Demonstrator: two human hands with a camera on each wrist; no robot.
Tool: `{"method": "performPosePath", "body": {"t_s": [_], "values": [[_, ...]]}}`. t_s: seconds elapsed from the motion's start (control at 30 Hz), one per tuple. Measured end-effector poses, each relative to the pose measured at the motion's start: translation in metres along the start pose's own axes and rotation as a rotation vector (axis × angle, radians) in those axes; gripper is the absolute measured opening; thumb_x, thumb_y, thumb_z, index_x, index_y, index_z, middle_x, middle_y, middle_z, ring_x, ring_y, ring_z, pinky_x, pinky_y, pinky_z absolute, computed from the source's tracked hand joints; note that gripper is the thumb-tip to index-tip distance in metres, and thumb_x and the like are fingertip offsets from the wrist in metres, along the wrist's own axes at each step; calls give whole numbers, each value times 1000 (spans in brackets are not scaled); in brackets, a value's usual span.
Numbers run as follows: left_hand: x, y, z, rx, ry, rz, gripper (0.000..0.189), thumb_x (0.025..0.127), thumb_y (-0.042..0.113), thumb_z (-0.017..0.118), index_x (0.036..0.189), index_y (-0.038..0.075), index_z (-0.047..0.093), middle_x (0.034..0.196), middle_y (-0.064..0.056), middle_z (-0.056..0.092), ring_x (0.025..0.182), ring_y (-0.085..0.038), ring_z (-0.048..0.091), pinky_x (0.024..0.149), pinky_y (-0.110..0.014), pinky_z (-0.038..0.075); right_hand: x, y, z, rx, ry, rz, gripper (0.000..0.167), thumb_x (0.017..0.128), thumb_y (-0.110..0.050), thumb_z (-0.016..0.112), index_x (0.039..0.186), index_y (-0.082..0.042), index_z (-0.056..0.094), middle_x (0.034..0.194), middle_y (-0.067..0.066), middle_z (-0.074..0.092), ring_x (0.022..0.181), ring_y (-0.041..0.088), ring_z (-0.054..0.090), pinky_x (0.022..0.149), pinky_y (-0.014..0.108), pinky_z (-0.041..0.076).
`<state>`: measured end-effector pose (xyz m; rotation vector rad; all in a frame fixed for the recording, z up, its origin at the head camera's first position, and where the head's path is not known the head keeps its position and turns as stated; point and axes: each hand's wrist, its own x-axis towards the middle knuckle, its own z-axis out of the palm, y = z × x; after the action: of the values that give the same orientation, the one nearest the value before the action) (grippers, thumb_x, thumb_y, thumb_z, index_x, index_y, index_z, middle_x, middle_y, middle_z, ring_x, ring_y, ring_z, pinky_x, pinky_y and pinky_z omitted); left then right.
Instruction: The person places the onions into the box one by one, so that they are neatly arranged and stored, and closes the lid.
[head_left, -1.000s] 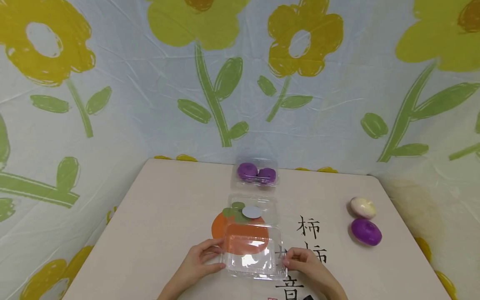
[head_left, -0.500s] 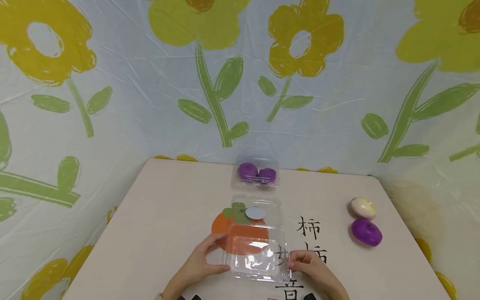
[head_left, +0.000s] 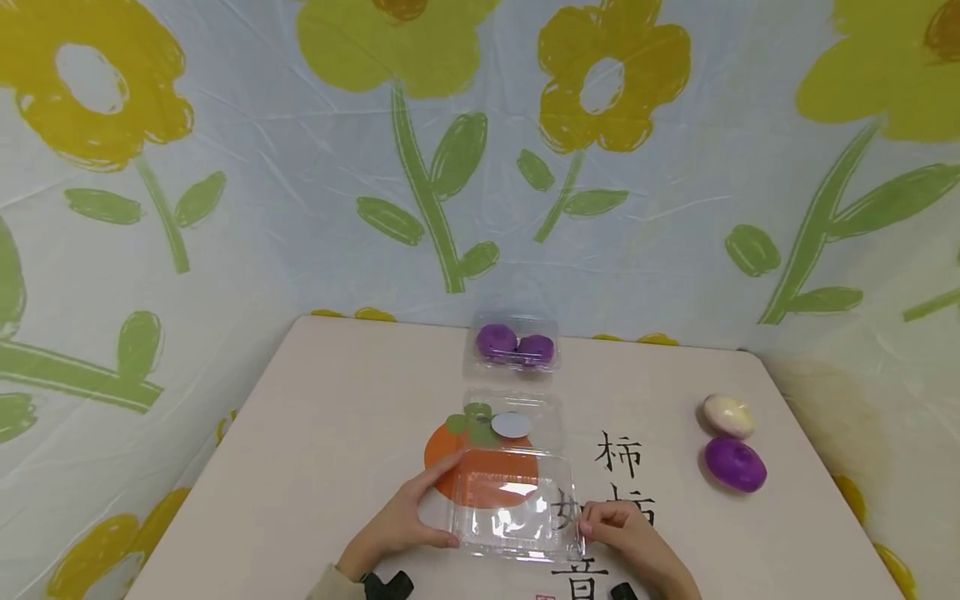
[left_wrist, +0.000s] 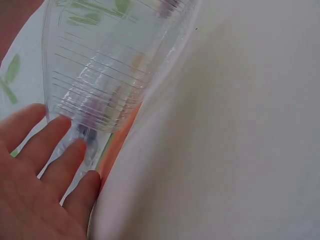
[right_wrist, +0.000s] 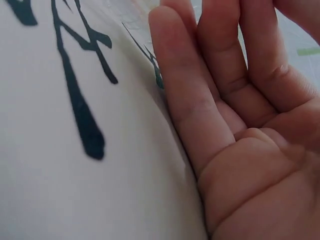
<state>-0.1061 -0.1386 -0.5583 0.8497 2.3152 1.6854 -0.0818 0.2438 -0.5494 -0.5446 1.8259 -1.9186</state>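
A clear plastic clamshell container [head_left: 510, 508] lies open on the table, its lid [head_left: 547, 421] folded back away from me and a pale oval label [head_left: 512, 425] on it. My left hand [head_left: 405, 517] stands at the container's left side, fingers extended and spread, fingertips right at its edge; the left wrist view shows them beside the ribbed wall [left_wrist: 95, 75]. With thumb and fingers, my right hand [head_left: 626, 533] pinches the right edge near the front corner. In the right wrist view the right hand's fingers [right_wrist: 220, 55] curl, and the pinched edge is mostly hidden.
At the back, a second clear container [head_left: 555, 354] holds two purple, onion-like pieces [head_left: 497, 342]. On the right lie a glossy purple onion-like piece [head_left: 735, 465] and a whitish one [head_left: 729, 416]. Flower-printed cloth [head_left: 322, 167] walls surround the printed table [head_left: 337, 392].
The open container has shifted slightly right, and my right hand has moved with it. My left hand's fingers have straightened and spread along the left side.
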Motion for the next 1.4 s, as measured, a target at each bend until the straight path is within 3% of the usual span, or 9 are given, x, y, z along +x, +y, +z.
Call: {"method": "performPosePath", "body": {"t_s": [0.23, 0.37, 0.47, 0.6, 0.83, 1.0, 1.17, 1.27, 1.4], "values": [[1, -2, 0, 36, -4, 57, 110, 66, 26, 94, 156, 17, 31, 159, 2, 34, 144, -20, 33, 117, -30, 24, -1, 4, 1, 30, 57, 1, 24, 98, -1, 53, 76, 9, 55, 92, 4, 68, 90, 13, 62, 84, 22, 49], [2, -2, 0, 38, 0, 57, 109, 66, 27, 94, 156, 18, 32, 159, 2, 35, 144, -19, 34, 117, -30, 25, 2, 6, 0, 211, 66, -54, 27, 103, 1, 43, 82, 15, 53, 91, 0, 66, 90, 11, 63, 83, 21, 54], [2, -2, -1, 48, 3, 58, 109, 66, 28, 94, 156, 18, 32, 158, 2, 36, 144, -19, 35, 117, -29, 25, 6, 8, -3, 357, 21, -106, 29, 105, 3, 33, 88, 16, 53, 93, 4, 66, 94, 16, 66, 89, 27, 55], [1, -3, -2, 64, 4, 63, 109, 67, 30, 93, 156, 18, 31, 159, 2, 35, 145, -20, 34, 117, -30, 25, 7, 8, -6, 422, 11, -86, 38, 108, -1, 25, 96, 3, 61, 93, 5, 65, 96, 19, 66, 91, 30, 55], [1, -6, 1, 63, 7, 65, 110, 66, 31, 93, 156, 18, 32, 158, 2, 36, 144, -21, 35, 117, -31, 26, 6, 6, -8, 457, 50, -20, 41, 110, -7, 24, 100, -1, 63, 97, 6, 66, 96, 19, 65, 93, 32, 54], [1, -8, 4, 59, -3, 65, 110, 66, 31, 93, 156, 19, 32, 158, 3, 36, 144, -20, 35, 117, -33, 27, -1, -3, -10, 344, 187, 23, 34, 110, -14, 32, 98, 0, 61, 93, 7, 66, 94, 19, 67, 94, 30, 54], [4, -9, 4, 70, 3, 87, 111, 65, 31, 94, 156, 18, 32, 158, 2, 36, 144, -21, 35, 118, -35, 27, -8, -20, -16, 148, 365, -3, 37, 108, -18, 41, 103, 17, 50, 91, 8, 66, 93, 19, 68, 91, 31, 55], [4, -11, 4, 92, 12, 114, 112, 65, 32, 94, 156, 16, 32, 158, 1, 36, 144, -21, 34, 118, -36, 27, -11, -32, -20, -7, 518, -34, 40, 107, -19, 46, 107, 21, 47, 89, 9, 67, 89, 18, 69, 86, 30, 57], [3, -12, 3, 107, 26, 171, 112, 64, 33, 95, 155, 12, 34, 159, -5, 35, 146, -23, 32, 118, -35, 26, -14, -43, -27, -204, 772, -143, 26, 103, -7, 52, 106, 19, 53, 86, 9, 70, 82, 13, 70, 81, 20, 56]]}}
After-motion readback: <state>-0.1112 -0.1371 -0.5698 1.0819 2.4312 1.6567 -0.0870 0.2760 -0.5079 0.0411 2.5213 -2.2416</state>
